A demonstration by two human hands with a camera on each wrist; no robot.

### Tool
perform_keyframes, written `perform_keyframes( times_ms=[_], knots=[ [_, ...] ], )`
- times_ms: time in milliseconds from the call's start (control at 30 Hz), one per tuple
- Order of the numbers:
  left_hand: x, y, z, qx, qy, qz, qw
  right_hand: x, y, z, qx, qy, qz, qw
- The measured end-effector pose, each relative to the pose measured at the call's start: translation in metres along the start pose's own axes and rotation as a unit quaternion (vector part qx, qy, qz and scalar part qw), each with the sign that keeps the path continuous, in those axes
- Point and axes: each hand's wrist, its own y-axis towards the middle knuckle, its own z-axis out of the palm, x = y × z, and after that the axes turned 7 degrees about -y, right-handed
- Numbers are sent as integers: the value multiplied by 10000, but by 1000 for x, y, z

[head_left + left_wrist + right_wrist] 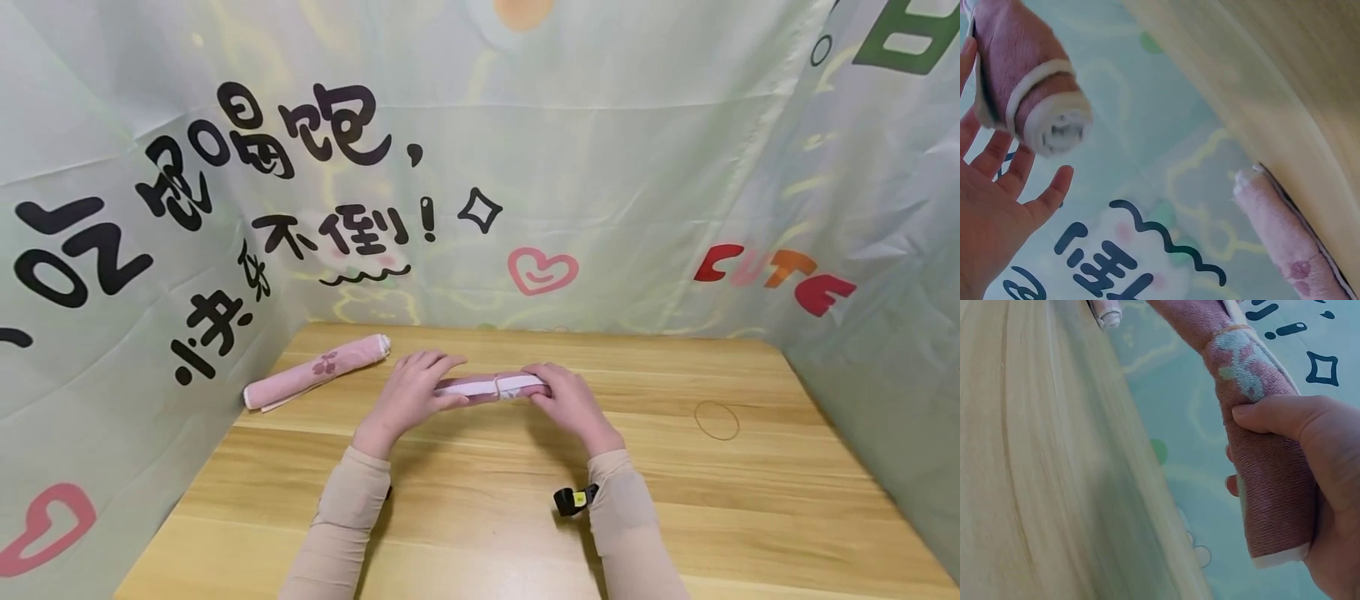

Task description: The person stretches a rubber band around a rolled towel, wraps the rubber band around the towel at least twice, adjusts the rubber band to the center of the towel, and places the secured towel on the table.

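Observation:
A rolled pink towel point(480, 389) with white edging is held crosswise above the table by both hands. A thin elastic band point(1233, 328) circles its middle. At the left end, my left hand point(411, 396) grips the roll, thumb in front and fingers behind; the left wrist view shows the spiral white end, with some fingers spread beside it. My right hand point(573, 404) holds the other end, its thumb pressed on the towel near a pale blue patch in the right wrist view. Some right fingers are hidden behind the roll.
A second rolled pink towel point(322, 368) with a darker flower print lies at the table's back left. On the wooden table point(480, 533), a loose elastic band point(696, 414) lies to the right. Printed cloth point(622, 192) hangs around the back and sides.

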Motion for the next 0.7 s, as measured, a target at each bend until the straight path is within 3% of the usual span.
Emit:
perform_keyframes(
  times_ms=[233, 333, 700],
  knots=[
    [-6, 4, 6, -97, 479, 304, 9983, -3, 2, 0, -234, 137, 198, 9994],
    [-4, 2, 13, -294, 849, 543, 9945, -3, 2, 0, -249, 212, 291, 9990],
    [7, 8, 26, -1214, 1750, 1464, 9660, 3, 1, 0, -252, 296, 429, 9983]
  ],
)
